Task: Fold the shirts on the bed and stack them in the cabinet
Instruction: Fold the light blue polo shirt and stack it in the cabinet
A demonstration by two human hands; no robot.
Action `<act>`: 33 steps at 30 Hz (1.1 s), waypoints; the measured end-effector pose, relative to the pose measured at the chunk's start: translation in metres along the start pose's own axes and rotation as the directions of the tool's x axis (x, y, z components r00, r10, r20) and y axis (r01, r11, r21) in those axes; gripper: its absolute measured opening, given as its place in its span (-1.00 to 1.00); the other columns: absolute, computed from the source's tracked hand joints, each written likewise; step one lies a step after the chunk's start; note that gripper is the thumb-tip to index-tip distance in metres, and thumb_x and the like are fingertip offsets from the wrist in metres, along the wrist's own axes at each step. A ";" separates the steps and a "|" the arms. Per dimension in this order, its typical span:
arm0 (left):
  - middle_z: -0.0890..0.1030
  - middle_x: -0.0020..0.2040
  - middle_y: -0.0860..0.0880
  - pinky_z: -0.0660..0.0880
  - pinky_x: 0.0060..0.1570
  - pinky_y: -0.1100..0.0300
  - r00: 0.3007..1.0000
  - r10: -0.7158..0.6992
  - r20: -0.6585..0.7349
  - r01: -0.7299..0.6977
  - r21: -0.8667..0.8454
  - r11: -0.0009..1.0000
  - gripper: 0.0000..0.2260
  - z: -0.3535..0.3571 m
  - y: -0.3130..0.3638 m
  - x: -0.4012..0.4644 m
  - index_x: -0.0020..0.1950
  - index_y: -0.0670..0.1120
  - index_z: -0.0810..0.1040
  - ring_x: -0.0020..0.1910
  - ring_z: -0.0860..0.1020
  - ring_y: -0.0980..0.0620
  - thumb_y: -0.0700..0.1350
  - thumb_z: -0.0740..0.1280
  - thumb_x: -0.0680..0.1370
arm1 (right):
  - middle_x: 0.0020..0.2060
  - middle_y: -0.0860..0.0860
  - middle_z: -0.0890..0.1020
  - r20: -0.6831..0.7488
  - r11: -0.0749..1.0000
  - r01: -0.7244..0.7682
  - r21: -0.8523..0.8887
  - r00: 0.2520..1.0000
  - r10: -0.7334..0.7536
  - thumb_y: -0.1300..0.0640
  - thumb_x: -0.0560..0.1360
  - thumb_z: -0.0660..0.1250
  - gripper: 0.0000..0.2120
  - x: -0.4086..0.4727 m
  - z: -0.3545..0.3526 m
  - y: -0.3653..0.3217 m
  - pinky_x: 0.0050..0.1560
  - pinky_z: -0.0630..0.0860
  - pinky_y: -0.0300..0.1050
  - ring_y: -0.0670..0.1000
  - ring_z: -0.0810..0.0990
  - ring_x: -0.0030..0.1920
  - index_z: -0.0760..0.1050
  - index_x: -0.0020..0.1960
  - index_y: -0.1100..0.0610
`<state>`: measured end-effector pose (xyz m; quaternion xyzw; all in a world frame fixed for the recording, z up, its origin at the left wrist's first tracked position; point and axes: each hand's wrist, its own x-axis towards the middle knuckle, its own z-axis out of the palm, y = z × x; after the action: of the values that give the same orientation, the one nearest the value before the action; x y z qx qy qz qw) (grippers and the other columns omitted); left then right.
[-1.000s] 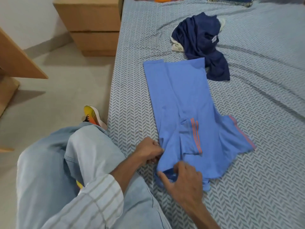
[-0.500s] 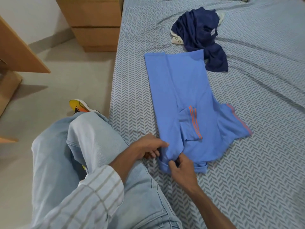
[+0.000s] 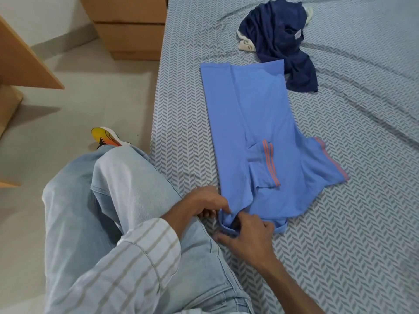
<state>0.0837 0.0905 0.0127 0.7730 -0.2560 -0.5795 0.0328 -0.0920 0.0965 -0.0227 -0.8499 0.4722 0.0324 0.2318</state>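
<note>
- My left hand (image 3: 204,203) pinches the near left edge of the blue shirt (image 3: 254,123), thumb and fingers curled onto the cloth right by the collar end.
- My right hand (image 3: 246,237) sits just beside it at approx 5 o'clock, fingers curled around the bunched collar at the shirt's near end. Thumb is spread out toward 9 o'clock, and I can't tell if it touches the fabric.
- Blue shirt lies lengthwise on the bed (image 3: 340,234), w/ its far hem toward 12 o'clock and the collar end nearest me at 6.
- Left sleeve (image 3: 264,165) is already folded in over the body (orange stripes showing); the right sleeve (image 3: 322,165) sticks out flat toward 3 o'clock, orange band along its cuff.
- Navy shirt (image 3: 278,39) lies crumpled at approx 1 o'clock from the blue one, its lower edge touching the blue shirt's far right corner. A bit of white cloth (image 3: 244,43) pokes out on its left side.
- My knee in light jeans (image 3: 127,184) rests against the bed edge at 9 o'clock from my hands; a yellow-orange shoe (image 3: 104,137) is on the floor beyond it.
- Wooden drawers (image 3: 129,26) stand against the bed's side, at approx 11 o'clock.
</note>
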 end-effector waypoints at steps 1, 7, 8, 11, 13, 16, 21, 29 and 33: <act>0.59 -0.34 -0.11 0.40 -0.39 0.24 1.000 0.002 0.001 -0.002 0.029 1.000 -0.79 0.001 0.001 -0.001 -0.19 -0.21 0.57 -0.46 0.46 -0.02 -0.07 0.45 0.45 | -0.25 -0.15 0.53 -0.032 0.994 0.080 -0.076 0.996 -0.082 -0.33 0.24 0.34 -0.61 -0.004 0.005 0.006 -0.13 0.25 -0.02 -0.03 0.50 -0.15 0.40 -0.11 -0.11; 0.61 -0.36 -0.14 0.38 -0.39 0.23 1.000 -0.011 0.003 0.011 0.028 1.000 -0.80 0.002 0.003 -0.009 -0.22 -0.23 0.57 -0.50 0.44 -0.02 -0.12 0.30 0.50 | -0.29 -0.12 0.45 -0.187 0.958 0.264 -0.115 0.941 -0.282 0.01 0.36 0.20 -0.91 -0.008 0.014 0.034 -0.18 0.07 -0.04 0.00 0.47 -0.21 0.47 -0.19 -0.08; 0.62 -0.37 -0.15 0.39 -0.38 0.22 1.000 -0.007 -0.017 0.008 0.029 1.000 -0.80 0.003 0.003 -0.010 -0.21 -0.24 0.58 -0.50 0.45 -0.03 -0.13 0.29 0.49 | -0.29 -0.12 0.45 -0.182 0.960 0.263 -0.100 0.944 -0.277 0.02 0.37 0.19 -0.90 -0.007 0.011 0.035 -0.16 0.10 -0.03 0.00 0.47 -0.21 0.48 -0.20 -0.07; 0.64 -0.36 -0.15 0.45 -0.36 0.21 0.998 0.026 -0.060 -0.021 0.087 0.996 -0.80 0.004 0.002 -0.010 -0.20 -0.25 0.59 -0.47 0.51 -0.06 -0.11 0.31 0.45 | -0.27 -0.15 0.45 -0.116 0.951 0.307 -0.019 0.944 -0.308 -0.05 0.38 0.25 -0.92 -0.007 0.003 0.034 -0.15 0.17 0.00 -0.03 0.47 -0.17 0.49 -0.19 -0.09; 0.67 -0.22 -0.14 0.48 -0.32 0.20 0.986 0.059 -0.159 -0.036 0.148 0.988 -0.77 0.005 -0.001 -0.008 -0.12 -0.19 0.58 -0.32 0.58 -0.09 -0.04 0.33 0.39 | -0.23 -0.22 0.50 -0.114 0.941 0.332 0.061 0.939 -0.323 -0.15 0.40 0.31 -0.85 -0.005 -0.007 0.036 -0.10 0.22 0.00 -0.13 0.47 -0.12 0.53 -0.12 -0.11; 0.59 -0.02 -0.10 0.44 -0.15 0.14 0.867 0.197 -0.458 -0.097 0.233 0.968 -0.72 0.006 -0.006 -0.007 0.01 -0.07 0.47 -0.03 0.57 -0.14 0.05 0.32 0.39 | -0.13 -0.15 0.64 -0.292 0.947 0.239 0.216 0.941 -0.171 -0.16 0.43 0.36 -0.75 0.011 -0.028 0.063 -0.01 0.38 -0.05 -0.12 0.57 -0.07 0.62 -0.02 -0.03; 0.55 -0.12 -0.13 0.51 -0.06 -0.03 0.468 0.753 -0.463 -0.485 0.578 0.656 -0.73 0.016 0.008 0.007 -0.04 -0.15 0.52 -0.06 0.52 -0.19 0.03 0.27 0.45 | -0.06 0.23 0.65 -0.431 0.855 -0.225 0.468 0.786 0.443 0.11 0.47 0.42 -0.74 0.065 -0.073 0.137 0.09 0.48 0.02 0.23 0.62 -0.01 0.59 0.07 0.26; 0.45 0.22 -0.16 0.35 0.24 0.02 0.613 0.743 -0.270 -0.505 0.589 0.631 -0.56 0.052 0.042 0.036 0.39 -0.16 0.41 0.18 0.39 -0.17 0.02 0.29 0.58 | -0.11 0.16 0.63 0.108 0.107 -0.333 0.937 0.565 0.818 0.21 0.31 0.51 -0.80 0.146 -0.113 0.209 -0.38 0.52 -0.16 0.01 0.55 -0.26 0.49 -0.21 0.14; 0.45 -0.08 -0.09 0.43 0.06 -0.07 0.633 0.732 -0.250 -0.565 0.496 0.659 -0.62 0.040 0.040 0.048 0.12 -0.14 0.56 -0.03 0.45 -0.16 0.11 0.21 0.51 | -0.19 0.05 0.61 -0.271 0.428 -0.117 0.896 0.620 0.736 0.20 0.40 0.46 -0.90 0.142 -0.129 0.163 -0.13 0.50 -0.10 -0.02 0.54 -0.16 0.57 -0.10 0.16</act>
<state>0.0421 0.0449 -0.0284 0.7229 -0.6126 -0.2814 0.1517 -0.1681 -0.1432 -0.0061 -0.4328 0.6930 -0.4145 0.4008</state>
